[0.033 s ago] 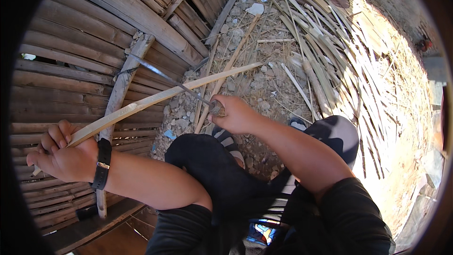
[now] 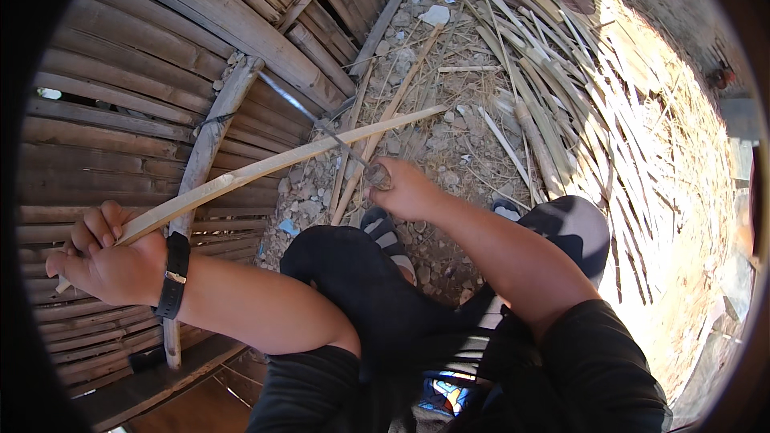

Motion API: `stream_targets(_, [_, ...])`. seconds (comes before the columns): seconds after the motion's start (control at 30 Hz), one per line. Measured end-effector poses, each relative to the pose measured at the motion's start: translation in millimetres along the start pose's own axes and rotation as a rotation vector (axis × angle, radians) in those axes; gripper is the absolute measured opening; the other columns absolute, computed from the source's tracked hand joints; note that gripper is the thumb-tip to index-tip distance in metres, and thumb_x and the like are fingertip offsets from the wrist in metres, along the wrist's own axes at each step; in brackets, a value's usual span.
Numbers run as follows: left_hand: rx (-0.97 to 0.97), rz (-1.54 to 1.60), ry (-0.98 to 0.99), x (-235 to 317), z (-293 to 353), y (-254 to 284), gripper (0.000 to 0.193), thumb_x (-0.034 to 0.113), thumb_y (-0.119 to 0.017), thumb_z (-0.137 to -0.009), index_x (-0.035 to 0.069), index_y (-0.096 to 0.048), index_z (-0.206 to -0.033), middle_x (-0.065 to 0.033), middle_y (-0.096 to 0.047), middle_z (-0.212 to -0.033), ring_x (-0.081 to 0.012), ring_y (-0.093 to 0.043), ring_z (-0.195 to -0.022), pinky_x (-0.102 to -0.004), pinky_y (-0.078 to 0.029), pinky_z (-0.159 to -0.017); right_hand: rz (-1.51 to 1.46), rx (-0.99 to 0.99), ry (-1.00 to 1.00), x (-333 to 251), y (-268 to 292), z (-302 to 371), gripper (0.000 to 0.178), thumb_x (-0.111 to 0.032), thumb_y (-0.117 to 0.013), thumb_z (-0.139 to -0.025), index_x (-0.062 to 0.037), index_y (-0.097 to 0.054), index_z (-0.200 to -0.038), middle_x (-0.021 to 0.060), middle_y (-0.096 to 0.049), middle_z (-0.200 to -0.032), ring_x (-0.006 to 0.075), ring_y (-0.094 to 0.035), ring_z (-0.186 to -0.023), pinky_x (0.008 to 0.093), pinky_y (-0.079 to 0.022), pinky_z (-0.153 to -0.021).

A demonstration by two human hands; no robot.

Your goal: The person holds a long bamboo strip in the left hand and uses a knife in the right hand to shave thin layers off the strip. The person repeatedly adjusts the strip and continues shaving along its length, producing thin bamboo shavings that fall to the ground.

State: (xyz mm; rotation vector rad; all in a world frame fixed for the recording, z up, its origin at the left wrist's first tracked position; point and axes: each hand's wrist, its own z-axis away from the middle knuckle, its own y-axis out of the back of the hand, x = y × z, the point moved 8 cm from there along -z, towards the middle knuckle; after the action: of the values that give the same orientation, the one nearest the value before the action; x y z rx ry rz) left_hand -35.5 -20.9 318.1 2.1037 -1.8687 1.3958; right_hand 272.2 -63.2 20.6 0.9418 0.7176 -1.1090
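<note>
My left hand (image 2: 112,252), a black watch (image 2: 173,273) on its wrist, is closed round the near-left end of a long pale bamboo strip (image 2: 228,182). The strip slants up to the right, its far end over the rubble. My right hand (image 2: 407,190) grips the handle (image 2: 378,177) of a knife with a long, narrow blade (image 2: 293,102). The blade points up and left and crosses the strip right of its middle; whether its edge bites into the strip I cannot tell.
A slatted bamboo wall (image 2: 120,96) with an upright pole (image 2: 210,144) stands close on the left. Many split bamboo strips (image 2: 553,88) lie heaped to the right. Stones and straw cover the ground (image 2: 433,144); my knees (image 2: 341,265) are below.
My right hand and the knife have shifted slightly right and away from me, so the blade crosses the strip farther along. My left hand and the strip stay nearly still.
</note>
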Motion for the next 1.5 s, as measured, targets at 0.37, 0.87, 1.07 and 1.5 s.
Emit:
stream_targets(0.37, [-0.110,-0.007,-0.023,-0.1,-5.4,-6.0,0.036,0.041,-0.055,-0.098,0.016,-0.033,-0.082,0.0037,-0.026,-0.062,-0.0099,-0.026,-0.047,-0.0245,-0.025,-0.044,0.092,0.092,0.488,-25.9,-28.5,4.5,0.041,-0.021,-0.070,-0.081,0.0003,-0.058,-0.114,0.0206,-0.064,-0.075,0.0341,-0.066,-0.065,0.0424,-0.051,-0.067])
stream_targets(0.87, [-0.176,0.088,0.069,-5.2,-25.8,4.0,0.034,0.040,-0.051,-0.099,0.020,-0.034,-0.079,0.0041,-0.025,-0.058,-0.0102,-0.025,-0.045,-0.0250,-0.023,-0.041,0.124,0.060,0.391,-0.1,-29.3,-8.2,0.052,-0.021,-0.070,-0.078,0.0067,-0.055,-0.120,0.0270,-0.066,-0.089,0.0417,-0.066,-0.089,0.0457,-0.052,-0.081])
stream_targets(1.07, [-0.071,0.021,0.063,-16.0,-22.8,13.1,0.033,0.039,-0.052,-0.099,0.021,-0.034,-0.079,0.0039,-0.025,-0.061,-0.0100,-0.025,-0.047,-0.0245,-0.022,-0.042,0.060,0.224,-0.007,66.4,13.3,-29.6,0.049,-0.021,-0.069,-0.078,0.0071,-0.056,-0.116,0.0295,-0.065,-0.093,0.0439,-0.064,-0.092,0.0462,-0.051,-0.083])
stream_targets(1.5, [-0.102,0.017,0.029,-7.4,-18.6,2.8,0.034,0.042,-0.053,-0.098,0.020,-0.035,-0.079,0.0034,-0.028,-0.062,-0.0102,-0.026,-0.048,-0.0248,-0.022,-0.043,0.060,0.274,0.207,49.1,5.0,-29.4,0.046,-0.024,-0.070,-0.081,0.0013,-0.058,-0.117,0.0262,-0.066,-0.092,0.0426,-0.064,-0.090,0.0458,-0.051,-0.081])
